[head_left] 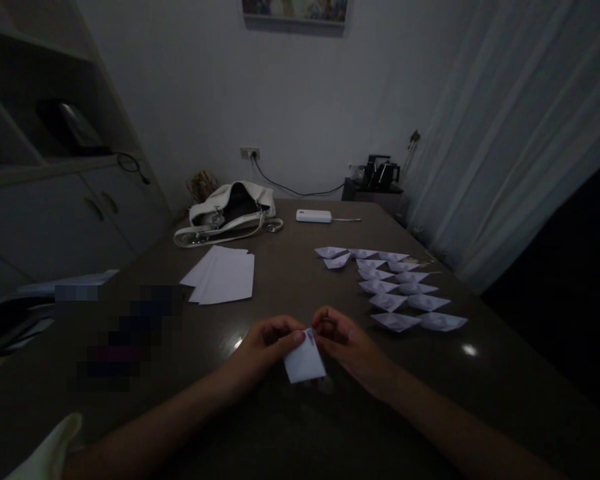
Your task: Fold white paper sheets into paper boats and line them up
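Observation:
Both my hands meet over the dark table (280,427), pinching one small folded piece of white paper (305,363). My left hand (267,343) grips its upper left edge with thumb and fingers closed. My right hand (343,340) holds the upper right corner, fingers curled. The paper's lower part hangs toward me just above the tabletop. To the right lie several finished folded paper boats (395,287) in two rows.
A fanned stack of blank white sheets (223,273) lies ahead on the left. Behind it sit a white handbag (227,210) and a white power bank (313,215) with a cable. A kettle (380,173) stands on a side stand near the curtain (505,147).

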`<action>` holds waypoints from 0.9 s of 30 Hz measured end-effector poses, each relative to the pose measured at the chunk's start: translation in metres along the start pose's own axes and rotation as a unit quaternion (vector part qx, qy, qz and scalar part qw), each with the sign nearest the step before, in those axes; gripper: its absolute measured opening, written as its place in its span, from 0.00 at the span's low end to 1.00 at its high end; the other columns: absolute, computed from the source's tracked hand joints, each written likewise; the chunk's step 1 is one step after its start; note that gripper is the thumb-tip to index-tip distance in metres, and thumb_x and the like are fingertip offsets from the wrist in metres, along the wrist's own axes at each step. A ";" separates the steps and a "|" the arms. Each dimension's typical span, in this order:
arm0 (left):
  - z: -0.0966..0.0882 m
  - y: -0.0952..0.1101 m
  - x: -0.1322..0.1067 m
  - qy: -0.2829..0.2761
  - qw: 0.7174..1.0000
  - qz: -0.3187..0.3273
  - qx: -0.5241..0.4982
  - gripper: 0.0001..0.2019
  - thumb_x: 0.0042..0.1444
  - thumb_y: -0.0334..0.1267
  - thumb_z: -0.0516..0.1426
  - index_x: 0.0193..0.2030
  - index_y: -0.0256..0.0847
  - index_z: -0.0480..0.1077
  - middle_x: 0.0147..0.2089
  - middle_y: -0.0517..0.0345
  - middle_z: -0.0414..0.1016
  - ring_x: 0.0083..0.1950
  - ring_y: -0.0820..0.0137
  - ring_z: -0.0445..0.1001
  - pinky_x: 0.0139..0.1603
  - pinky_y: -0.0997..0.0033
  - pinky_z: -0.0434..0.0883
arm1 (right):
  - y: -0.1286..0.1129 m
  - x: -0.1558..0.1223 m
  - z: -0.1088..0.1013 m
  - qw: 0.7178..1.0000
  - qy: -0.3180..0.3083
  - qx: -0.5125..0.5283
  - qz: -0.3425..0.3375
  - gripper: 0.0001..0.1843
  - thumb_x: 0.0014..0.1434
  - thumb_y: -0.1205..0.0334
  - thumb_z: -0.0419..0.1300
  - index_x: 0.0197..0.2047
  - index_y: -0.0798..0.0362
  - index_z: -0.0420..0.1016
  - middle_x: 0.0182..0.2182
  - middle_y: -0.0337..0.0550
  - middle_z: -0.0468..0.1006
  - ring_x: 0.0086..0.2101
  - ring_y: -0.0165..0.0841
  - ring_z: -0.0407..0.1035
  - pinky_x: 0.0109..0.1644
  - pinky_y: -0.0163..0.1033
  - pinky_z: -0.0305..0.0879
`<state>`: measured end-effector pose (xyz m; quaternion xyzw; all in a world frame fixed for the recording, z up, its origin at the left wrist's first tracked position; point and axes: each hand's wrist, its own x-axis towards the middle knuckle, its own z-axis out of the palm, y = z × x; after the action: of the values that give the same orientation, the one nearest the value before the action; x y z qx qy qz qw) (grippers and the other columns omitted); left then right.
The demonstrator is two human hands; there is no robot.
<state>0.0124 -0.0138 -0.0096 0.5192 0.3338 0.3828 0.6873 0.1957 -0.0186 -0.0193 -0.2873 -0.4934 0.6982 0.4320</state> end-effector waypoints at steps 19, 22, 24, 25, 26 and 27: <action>-0.001 0.000 0.003 0.036 0.998 -0.011 0.047 0.12 0.49 0.44 0.60 0.26 0.36 0.69 0.24 0.62 0.68 0.27 0.73 0.65 0.29 0.75 0.60 | 0.002 0.002 0.007 0.996 0.061 -0.031 0.065 0.19 0.45 0.53 0.69 0.34 0.52 0.65 0.27 0.34 0.69 0.26 0.27 0.64 0.30 0.32 0.58; -0.002 0.003 0.003 0.064 0.994 0.007 0.093 0.12 0.49 0.44 0.60 0.26 0.36 0.69 0.25 0.61 0.68 0.28 0.73 0.66 0.30 0.74 0.61 | 0.001 0.000 0.006 0.984 0.092 -0.152 0.002 0.14 0.51 0.52 0.65 0.33 0.53 0.69 0.27 0.36 0.70 0.28 0.28 0.65 0.31 0.33 0.59; -0.001 0.004 0.003 0.071 0.988 0.027 0.131 0.11 0.50 0.43 0.59 0.26 0.37 0.69 0.25 0.61 0.68 0.28 0.72 0.66 0.31 0.74 0.62 | -0.001 -0.002 0.008 0.977 0.089 -0.195 -0.023 0.13 0.55 0.52 0.61 0.33 0.53 0.71 0.27 0.38 0.71 0.29 0.29 0.66 0.33 0.34 0.61; -0.001 0.005 0.003 0.068 0.985 0.037 0.157 0.11 0.50 0.43 0.59 0.26 0.36 0.70 0.25 0.60 0.69 0.29 0.71 0.67 0.31 0.73 0.62 | -0.002 -0.004 0.009 0.975 0.084 -0.203 -0.027 0.12 0.56 0.52 0.61 0.34 0.54 0.72 0.28 0.39 0.72 0.30 0.30 0.67 0.34 0.35 0.62; 0.000 0.005 0.002 0.067 0.980 0.048 0.180 0.11 0.51 0.43 0.58 0.27 0.36 0.70 0.26 0.60 0.69 0.30 0.70 0.67 0.32 0.73 0.62 | -0.002 -0.005 0.010 0.973 0.083 -0.212 -0.030 0.11 0.56 0.53 0.61 0.35 0.54 0.72 0.29 0.40 0.73 0.30 0.30 0.68 0.34 0.35 0.63; 0.001 0.006 0.002 0.066 0.976 0.053 0.201 0.11 0.52 0.43 0.58 0.28 0.37 0.71 0.26 0.60 0.70 0.31 0.70 0.68 0.32 0.73 0.63 | -0.001 -0.005 0.011 0.971 0.086 -0.223 -0.032 0.11 0.55 0.55 0.62 0.36 0.54 0.72 0.30 0.40 0.74 0.30 0.30 0.69 0.34 0.36 0.64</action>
<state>0.0130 -0.0115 -0.0038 0.6371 0.4204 0.3771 0.5245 0.1894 -0.0281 -0.0144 -0.4196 -0.6060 0.5292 0.4203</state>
